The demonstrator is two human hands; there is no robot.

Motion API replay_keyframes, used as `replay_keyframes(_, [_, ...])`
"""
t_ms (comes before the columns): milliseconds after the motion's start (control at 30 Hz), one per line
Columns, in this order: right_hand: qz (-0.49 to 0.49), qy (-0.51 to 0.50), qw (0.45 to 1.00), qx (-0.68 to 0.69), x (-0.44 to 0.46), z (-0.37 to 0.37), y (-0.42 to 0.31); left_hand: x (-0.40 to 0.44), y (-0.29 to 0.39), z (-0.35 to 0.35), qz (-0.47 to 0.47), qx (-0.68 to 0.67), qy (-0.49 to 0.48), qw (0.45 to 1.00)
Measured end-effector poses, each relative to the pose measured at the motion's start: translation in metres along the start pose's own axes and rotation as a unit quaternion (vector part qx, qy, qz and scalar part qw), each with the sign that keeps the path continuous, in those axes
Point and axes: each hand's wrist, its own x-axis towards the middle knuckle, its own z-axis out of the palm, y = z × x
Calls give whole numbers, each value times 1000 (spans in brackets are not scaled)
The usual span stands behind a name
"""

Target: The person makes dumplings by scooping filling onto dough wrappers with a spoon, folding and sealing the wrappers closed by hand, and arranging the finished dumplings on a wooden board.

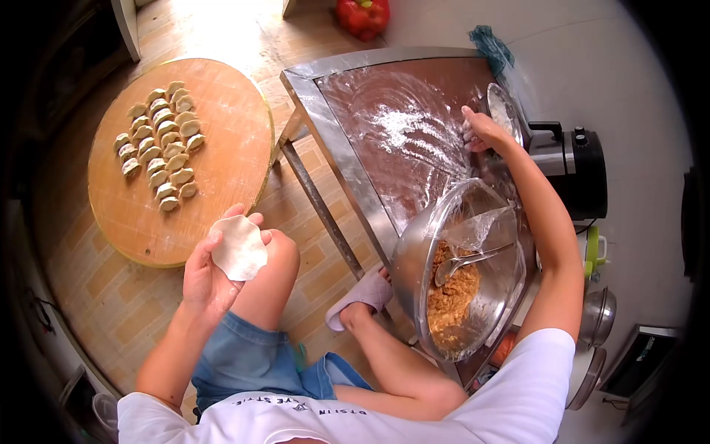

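Dough wrapper (241, 250), thin and round, lies across the left hand (209, 275), its fingers cupped beneath and the thumb pinning one edge. A loose, level cradle should serve best, since a hard pinch could stretch or tear so thin a sheet. Just beyond those fingers, dumplings (168, 143) sit in rows on a round board (233, 137). Well to their right, a steel bowl (412, 259) holds brown filling (455, 300) and a spoon (481, 255). Farther off, the right hand (484, 132) is over the floured bench (347, 111), beside a metal dish (512, 98); its fingers are small in view, so I cannot tell whether they grip anything.
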Motion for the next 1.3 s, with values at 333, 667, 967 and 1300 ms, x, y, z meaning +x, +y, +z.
replay_keyframes(333, [-439, 218, 831, -264, -111, 57, -85, 3, -19, 34, -20, -34, -84, 996])
replay_keyframes(667, [-527, 335, 766, -155, -224, 11, -22, 3, -39, 52, -16, 65, -159, 985])
replay_keyframes(967, [-434, 333, 750, -372, -286, 58, 115, -51, -85, 39, -158, 157, -120, 967])
replay_keyframes(1300, [-445, 226, 857, -128, -326, 43, 124, -72, -98, 73, -152, 216, -90, 960])
